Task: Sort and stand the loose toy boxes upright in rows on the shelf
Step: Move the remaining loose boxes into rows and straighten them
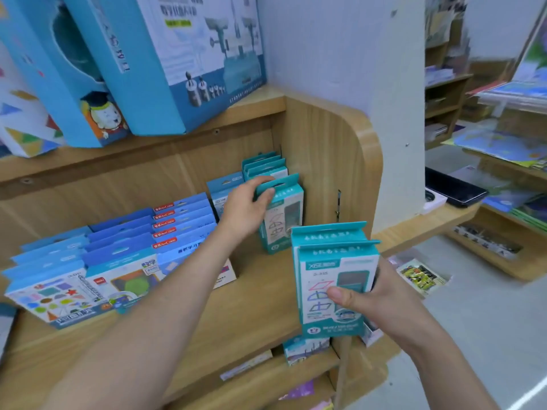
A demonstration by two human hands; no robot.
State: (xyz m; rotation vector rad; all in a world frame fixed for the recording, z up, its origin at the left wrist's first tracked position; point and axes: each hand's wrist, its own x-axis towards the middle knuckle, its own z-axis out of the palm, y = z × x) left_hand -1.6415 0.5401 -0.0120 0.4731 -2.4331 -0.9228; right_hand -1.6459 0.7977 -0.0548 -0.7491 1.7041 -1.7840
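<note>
- A teal box [281, 220] is gripped at its top by the left hand [247, 204] and stood upright just beside the side panel [325, 161], in front of a teal row [265, 167].
- Two more teal boxes [334, 279] are clamped in the right hand [381, 297], forward of the side panel, not yet shelved.
- Blue rows [118, 255], well away from the side panel, are judged finished.
- Bare shelf [251, 306] is left open toward its front edge.

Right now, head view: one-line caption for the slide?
Left hand grips an upright teal box on the wooden shelf; right hand holds two matching boxes.
</note>
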